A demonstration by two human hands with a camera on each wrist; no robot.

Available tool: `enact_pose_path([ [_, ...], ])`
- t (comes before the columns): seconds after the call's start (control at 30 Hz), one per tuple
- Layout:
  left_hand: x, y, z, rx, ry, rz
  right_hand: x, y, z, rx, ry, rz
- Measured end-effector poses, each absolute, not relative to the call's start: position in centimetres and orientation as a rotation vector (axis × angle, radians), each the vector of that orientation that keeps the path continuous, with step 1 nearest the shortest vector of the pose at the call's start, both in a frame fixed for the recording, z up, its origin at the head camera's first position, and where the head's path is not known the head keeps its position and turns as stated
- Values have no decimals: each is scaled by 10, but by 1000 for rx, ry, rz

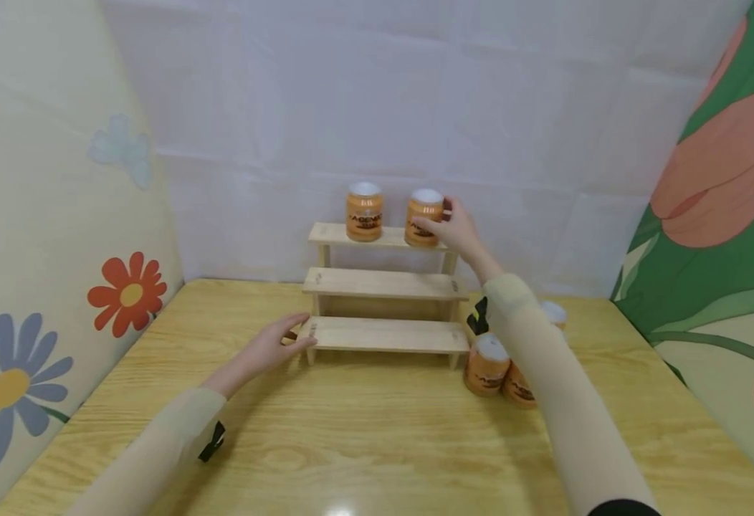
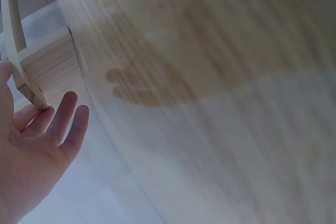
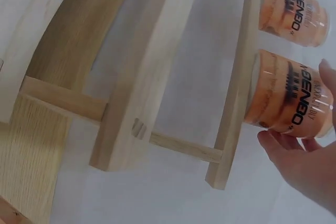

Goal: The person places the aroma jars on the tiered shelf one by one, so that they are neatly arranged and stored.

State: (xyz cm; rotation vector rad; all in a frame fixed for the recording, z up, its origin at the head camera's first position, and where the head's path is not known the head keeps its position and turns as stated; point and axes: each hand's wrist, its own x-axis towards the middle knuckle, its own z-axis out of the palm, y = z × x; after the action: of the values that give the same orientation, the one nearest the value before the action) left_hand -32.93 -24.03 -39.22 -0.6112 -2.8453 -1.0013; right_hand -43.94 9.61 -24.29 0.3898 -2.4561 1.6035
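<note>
A three-tier wooden stand (image 1: 386, 335) stands on the table against the white backdrop. At the left end of its lowest step, my left hand (image 1: 272, 347) grips the plank's edge between thumb and fingers; the left wrist view shows the fingertips (image 2: 47, 111) touching the wood. On the top step, my right hand (image 1: 457, 228) holds an orange can (image 1: 424, 215) with a white lid, thumb in front and fingers behind. In the right wrist view this can (image 3: 289, 95) sits upright against the top plank. Left of it stands a matching can (image 1: 365, 213), apart from it.
More orange cans (image 1: 487, 365) stand on the wooden table (image 1: 351, 437) right of the stand, partly hidden by my right forearm. White cloth (image 1: 377, 93) hangs behind. Flower-patterned panels rise at the left (image 1: 48, 215) and right (image 1: 725, 215).
</note>
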Motion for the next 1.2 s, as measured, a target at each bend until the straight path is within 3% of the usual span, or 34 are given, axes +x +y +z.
enact_pose_path([
  [1.2, -325, -243, -396, -639, -2822, -1003, -438, 81, -257, 297, -2535, 1416],
])
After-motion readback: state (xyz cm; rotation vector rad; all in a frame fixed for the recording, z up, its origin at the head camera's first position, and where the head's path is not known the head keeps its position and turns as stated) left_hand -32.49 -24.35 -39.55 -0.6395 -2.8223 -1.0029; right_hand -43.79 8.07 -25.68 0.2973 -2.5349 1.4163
